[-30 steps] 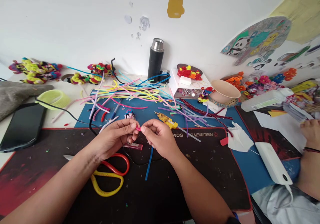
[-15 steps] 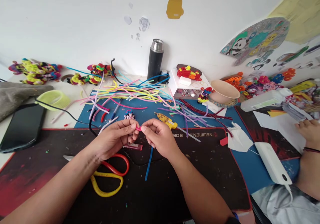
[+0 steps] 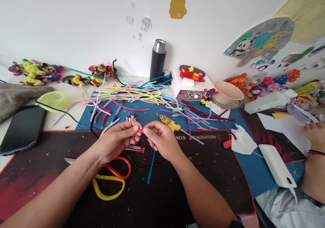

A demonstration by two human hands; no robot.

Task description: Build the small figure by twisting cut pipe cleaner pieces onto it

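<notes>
Between my two hands is a short pink pipe cleaner piece (image 3: 141, 130), mostly covered by fingertips. My left hand (image 3: 124, 137) pinches its left end between thumb and forefinger, and my right hand (image 3: 160, 138) pinches the right end. Below my right hand a blue pipe cleaner (image 3: 151, 167) lies on the black mat. Scissors (image 3: 109, 187) with one red and one yellow handle loop rest partly under my left forearm. A small red-labelled tube (image 3: 135, 148) lies just below the fingers. Behind them sits a little doll head (image 3: 131, 116) with blue hair, next to a yellow glue gun (image 3: 169, 122).
Many coloured pipe cleaners (image 3: 132, 94) spread across the back. A black thermos (image 3: 157, 63) stands by the wall. At right are a beige bowl (image 3: 228, 94), a white power bank (image 3: 276, 167) and another person's arm (image 3: 315, 160). A phone (image 3: 21, 129) lies at left.
Almost nothing differs. Both hands keep their pinch on the pink piece, with only a very slight shift of the fingers.
</notes>
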